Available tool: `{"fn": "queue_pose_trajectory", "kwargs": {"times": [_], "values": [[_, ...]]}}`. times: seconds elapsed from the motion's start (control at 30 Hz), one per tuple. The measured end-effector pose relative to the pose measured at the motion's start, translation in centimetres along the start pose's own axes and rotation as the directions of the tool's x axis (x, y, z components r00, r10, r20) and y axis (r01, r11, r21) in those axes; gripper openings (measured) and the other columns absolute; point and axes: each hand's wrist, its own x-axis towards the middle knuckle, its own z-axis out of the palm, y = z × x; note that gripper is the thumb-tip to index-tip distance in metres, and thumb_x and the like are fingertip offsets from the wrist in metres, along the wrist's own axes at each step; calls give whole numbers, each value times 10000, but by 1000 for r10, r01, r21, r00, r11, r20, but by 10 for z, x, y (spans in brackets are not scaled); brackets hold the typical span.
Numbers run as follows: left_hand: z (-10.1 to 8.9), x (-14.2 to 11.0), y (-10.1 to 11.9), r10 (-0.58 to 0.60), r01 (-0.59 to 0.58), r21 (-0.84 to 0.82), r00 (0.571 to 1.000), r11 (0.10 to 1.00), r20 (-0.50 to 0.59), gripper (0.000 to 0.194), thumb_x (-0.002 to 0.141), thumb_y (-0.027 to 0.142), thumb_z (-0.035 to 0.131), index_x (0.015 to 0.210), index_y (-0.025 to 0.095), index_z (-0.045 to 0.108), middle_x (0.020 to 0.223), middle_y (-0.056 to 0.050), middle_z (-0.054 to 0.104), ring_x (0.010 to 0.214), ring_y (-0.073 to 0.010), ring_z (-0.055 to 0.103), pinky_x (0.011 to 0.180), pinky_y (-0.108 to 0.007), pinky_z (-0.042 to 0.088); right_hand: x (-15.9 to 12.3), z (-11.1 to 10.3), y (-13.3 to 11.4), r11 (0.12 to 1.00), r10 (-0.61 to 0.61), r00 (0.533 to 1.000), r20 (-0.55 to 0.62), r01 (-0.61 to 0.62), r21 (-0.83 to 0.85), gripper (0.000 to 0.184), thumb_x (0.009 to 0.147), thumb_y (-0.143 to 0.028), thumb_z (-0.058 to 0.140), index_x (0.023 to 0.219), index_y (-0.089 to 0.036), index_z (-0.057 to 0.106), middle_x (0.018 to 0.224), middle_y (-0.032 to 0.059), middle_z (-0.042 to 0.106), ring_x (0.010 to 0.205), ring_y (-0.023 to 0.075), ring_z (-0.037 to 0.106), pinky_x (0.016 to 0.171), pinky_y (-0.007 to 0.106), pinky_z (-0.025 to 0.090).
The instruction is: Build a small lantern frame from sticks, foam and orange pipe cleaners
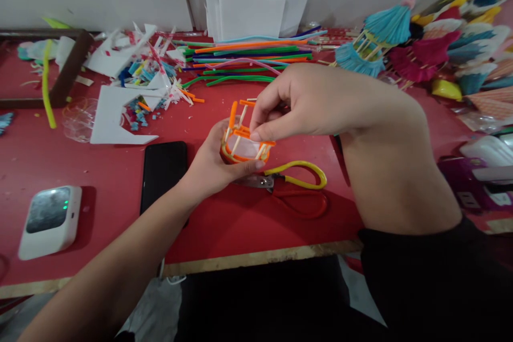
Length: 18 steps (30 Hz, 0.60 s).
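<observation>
My left hand (212,163) is closed around the base of a small craft basket (245,158), whose oval rim is edged in orange. Pale sticks and short orange straw pieces (233,114) stand up from its edge. Over its top, my right hand (280,107) pinches at an orange piece on the frame; the fingertips partly hide what is between them. Below the basket lie scissors (296,184) with one yellow and one red handle, their blades partly covered by my left hand.
A black phone (163,171) and a white device (50,222) lie at left. Foam scraps (116,112) and coloured straws (248,56) fill the back. Paper crafts (385,32) crowd the right. A brown frame (70,72) is at far left. The table edge (256,262) runs in front.
</observation>
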Motion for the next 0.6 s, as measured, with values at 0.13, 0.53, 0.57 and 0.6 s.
{"fn": "queue_pose_trajectory", "kwargs": {"times": [0.13,0.53,0.57,0.6], "values": [[0,0,0,6,-6,-24,1000,1000,10,630,633,305,947,1149,217,596,1083,-69,705,1037,-323,721,966,-544,613,0,2,1,999,-22,1000,-16,22,37,102,813,-270,718,722,-259,762,698,-19,704,659,126,590,585,288,405],[-2,1,-6,31,-29,-27,995,999,91,675,651,296,934,1226,236,586,1119,-64,709,975,-291,744,877,-544,666,6,5,10,977,-206,977,-48,209,52,132,767,-143,761,691,-250,768,521,-84,586,467,49,441,430,255,285],[-2,1,-7,40,-39,-23,995,999,90,669,651,288,933,1220,234,587,1111,-63,709,978,-293,744,877,-545,665,6,6,9,982,-184,982,-47,185,37,135,761,-127,760,694,-243,771,522,-85,586,467,46,440,433,251,287],[-2,2,-7,54,-53,-17,995,998,82,659,648,282,934,1208,231,589,1104,-62,708,985,-295,743,882,-545,663,6,6,6,987,-161,986,-47,162,22,134,760,-118,757,698,-236,774,525,-84,588,470,43,442,438,247,291]]}}
